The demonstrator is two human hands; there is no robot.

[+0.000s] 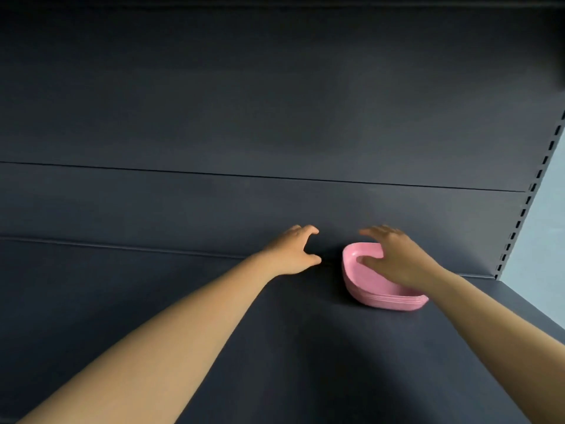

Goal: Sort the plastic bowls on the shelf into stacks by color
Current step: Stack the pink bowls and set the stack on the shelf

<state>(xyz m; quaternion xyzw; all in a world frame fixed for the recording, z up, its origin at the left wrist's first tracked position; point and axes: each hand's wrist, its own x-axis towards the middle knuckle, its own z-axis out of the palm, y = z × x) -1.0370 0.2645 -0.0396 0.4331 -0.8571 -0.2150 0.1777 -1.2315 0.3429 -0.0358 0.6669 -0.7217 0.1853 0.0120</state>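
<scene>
Pink bowls (382,293), nested into one stack, sat on the dark shelf (214,347) toward its right end, near the back panel (244,117). Thin rim lines at the stack's near edge suggested several bowls, though the count could not be read.

The right hand (394,258) hung over the stack with its fingers (374,231) spread and relaxed; the thumb dipped inside the top bowl, and whether it touched the plastic could not be told. The left hand (293,252) lay just beside the stack, apart from it, fingers and thumb loosely curved in an open C and grasping nothing.

The step in hand looked like settling or taking hold of the pink stack. To do that well, both hands would best close on opposite sides of the rims, pressing evenly so that light, slippery plastic stayed nested and did not skate across the smooth shelf. A one-sided push would likely tip or slide the stack.

No bowls of another colour showed anywhere in view. The shelf was matte and dark grey, the back panel crossed by horizontal seams. A slotted upright (530,191) ran along the right edge, with a pale wall (550,224) beyond it.
</scene>
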